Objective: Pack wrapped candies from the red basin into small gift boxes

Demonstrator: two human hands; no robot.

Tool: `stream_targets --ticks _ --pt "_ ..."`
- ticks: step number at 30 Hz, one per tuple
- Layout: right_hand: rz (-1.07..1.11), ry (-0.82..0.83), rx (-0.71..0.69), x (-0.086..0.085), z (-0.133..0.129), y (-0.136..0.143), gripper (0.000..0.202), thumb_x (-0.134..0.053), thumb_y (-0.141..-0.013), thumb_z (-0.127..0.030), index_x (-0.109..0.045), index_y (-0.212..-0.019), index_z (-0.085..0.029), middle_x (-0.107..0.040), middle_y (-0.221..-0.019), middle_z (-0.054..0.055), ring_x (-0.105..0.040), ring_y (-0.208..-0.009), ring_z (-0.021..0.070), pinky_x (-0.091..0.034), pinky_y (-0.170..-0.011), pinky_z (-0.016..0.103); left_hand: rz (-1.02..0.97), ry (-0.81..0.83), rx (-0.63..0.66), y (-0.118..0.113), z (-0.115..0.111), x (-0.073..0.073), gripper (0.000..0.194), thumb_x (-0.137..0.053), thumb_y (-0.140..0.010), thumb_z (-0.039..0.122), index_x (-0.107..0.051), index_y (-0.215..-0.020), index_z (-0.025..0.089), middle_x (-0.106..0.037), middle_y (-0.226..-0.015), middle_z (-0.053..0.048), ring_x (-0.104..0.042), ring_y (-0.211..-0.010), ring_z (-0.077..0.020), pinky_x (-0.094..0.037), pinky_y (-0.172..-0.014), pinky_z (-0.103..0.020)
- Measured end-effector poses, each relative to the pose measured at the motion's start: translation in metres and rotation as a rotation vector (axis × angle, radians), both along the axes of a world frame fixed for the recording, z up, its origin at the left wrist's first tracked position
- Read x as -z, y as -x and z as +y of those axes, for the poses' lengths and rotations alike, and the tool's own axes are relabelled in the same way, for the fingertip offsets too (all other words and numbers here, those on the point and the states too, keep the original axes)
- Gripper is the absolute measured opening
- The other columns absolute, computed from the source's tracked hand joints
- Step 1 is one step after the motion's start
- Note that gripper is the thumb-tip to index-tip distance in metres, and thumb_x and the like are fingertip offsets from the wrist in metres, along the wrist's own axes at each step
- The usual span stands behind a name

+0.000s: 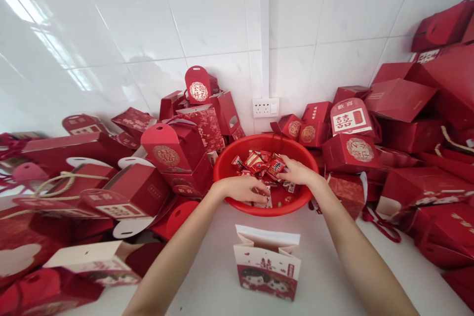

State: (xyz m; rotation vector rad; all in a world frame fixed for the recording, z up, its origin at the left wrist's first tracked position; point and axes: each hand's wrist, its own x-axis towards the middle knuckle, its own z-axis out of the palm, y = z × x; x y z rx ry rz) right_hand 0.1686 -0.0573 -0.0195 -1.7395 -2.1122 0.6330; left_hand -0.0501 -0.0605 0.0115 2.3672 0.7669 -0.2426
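Note:
Both hands reach into a round red plastic basket [268, 211] that holds several small wrapped candies [257, 160]. My left hand [246, 190] is over the front left part, its fingers bent down onto a pale wrapped piece; what they grip, if anything, is hidden. My right hand [296, 170] is at the right side, with thumb and fingers on a red wrapped candy [275, 168]. In front of the basket a white and red paper box [268, 269] with cartoon faces stands upright, its top open.
Red gift boxes [174, 145] are piled along the left. More red boxes [351, 153] are heaped on the right. Behind the basket, a socket [265, 107] is on the white tiled wall [218, 10]. Everything rests on a white table [207, 266].

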Motion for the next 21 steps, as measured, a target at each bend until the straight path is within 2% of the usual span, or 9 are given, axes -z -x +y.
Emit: stream_targets --ticks 2,4,6,8,10,13,15,18,21 --pt "-0.046 0.052 -0.029 0.000 -0.001 0.000 0.094 -0.079 -0.074 -0.019 -0.034 -0.157 -0.015 -0.053 -0.151 0.020 -0.056 -0.135 0.0325 -0.044 -0.111 0.039 0.153 -0.078 0.040 -0.018 0.008 0.006 0.037 -0.063 -0.090 0.034 -0.070 -0.124 0.022 -0.073 -0.119 -0.005 -0.068 -0.100 -0.0219 -0.050 -0.090 -0.027" --pt "-0.155 0.143 -0.074 0.000 -0.001 0.000 0.104 -0.083 -0.068 -0.019 -0.034 -0.158 -0.018 -0.051 -0.152 0.020 -0.055 -0.136 0.0344 -0.045 -0.109 0.039 0.267 -0.206 0.003 -0.032 0.014 0.009 0.060 -0.075 -0.078 0.035 -0.063 -0.136 0.028 -0.062 -0.139 -0.008 -0.062 -0.120 -0.0296 -0.051 -0.096 -0.033" --pt "-0.278 0.210 -0.120 0.000 -0.001 0.000 0.104 -0.085 -0.066 -0.021 -0.036 -0.158 -0.022 -0.052 -0.151 0.019 -0.054 -0.136 0.0349 -0.045 -0.108 0.038 0.374 -0.303 -0.087 -0.039 0.019 0.010 0.090 -0.084 -0.065 0.036 -0.050 -0.148 0.033 -0.048 -0.153 -0.011 -0.052 -0.134 -0.0365 -0.050 -0.101 -0.040" --pt "-0.332 0.208 -0.145 0.002 -0.001 0.000 0.098 -0.085 -0.065 -0.024 -0.044 -0.154 -0.025 -0.056 -0.146 0.017 -0.057 -0.133 0.0341 -0.046 -0.106 0.037 0.449 -0.352 -0.159 -0.042 0.025 0.010 0.107 -0.088 -0.058 0.035 -0.041 -0.153 0.033 -0.045 -0.155 -0.014 -0.052 -0.134 -0.0383 -0.050 -0.102 -0.043" --pt "-0.311 0.186 -0.161 0.003 -0.002 -0.001 0.093 -0.086 -0.063 -0.026 -0.051 -0.149 -0.025 -0.062 -0.139 0.016 -0.062 -0.125 0.0335 -0.049 -0.101 0.037 0.461 -0.374 -0.179 -0.043 0.032 0.010 0.102 -0.088 -0.059 0.032 -0.045 -0.151 0.028 -0.054 -0.147 -0.015 -0.059 -0.126 -0.0367 -0.052 -0.101 -0.042" --pt "-0.190 0.145 -0.175 0.005 -0.003 -0.002 0.088 -0.087 -0.060 -0.024 -0.057 -0.143 -0.024 -0.070 -0.127 0.012 -0.068 -0.113 0.0309 -0.052 -0.094 0.035 0.363 -0.391 -0.178 -0.045 0.042 0.013 0.072 -0.083 -0.067 0.026 -0.061 -0.134 0.017 -0.067 -0.129 -0.017 -0.065 -0.115 -0.0364 -0.053 -0.097 -0.040" --pt "-0.122 0.104 -0.158 0.007 -0.003 -0.002 0.082 -0.084 -0.061 -0.019 -0.060 -0.140 -0.024 -0.073 -0.121 0.010 -0.070 -0.109 0.0291 -0.053 -0.092 0.034 0.241 -0.373 -0.182 -0.045 0.048 0.018 0.058 -0.081 -0.070 0.024 -0.065 -0.126 0.014 -0.071 -0.121 -0.017 -0.067 -0.110 -0.0358 -0.053 -0.094 -0.039" --pt "-0.075 -0.004 -0.100 0.007 -0.002 -0.002 0.061 -0.075 -0.071 -0.013 -0.066 -0.131 -0.021 -0.074 -0.121 0.011 -0.069 -0.111 0.0295 -0.052 -0.093 0.036 0.058 -0.335 -0.218 -0.044 0.054 0.027 0.049 -0.074 -0.078 0.023 -0.062 -0.124 0.012 -0.073 -0.110 -0.014 -0.068 -0.102 -0.0314 -0.053 -0.090 -0.036" --pt "0.029 -0.129 -0.075 0.006 0.000 -0.002 0.042 -0.069 -0.081 -0.019 -0.070 -0.123 -0.022 -0.074 -0.122 0.010 -0.069 -0.114 0.0289 -0.051 -0.095 0.036 -0.122 -0.319 -0.253 -0.041 0.058 0.035 0.041 -0.065 -0.085 0.023 -0.058 -0.125 0.013 -0.073 -0.102 -0.009 -0.068 -0.093 -0.0254 -0.053 -0.087 -0.033"
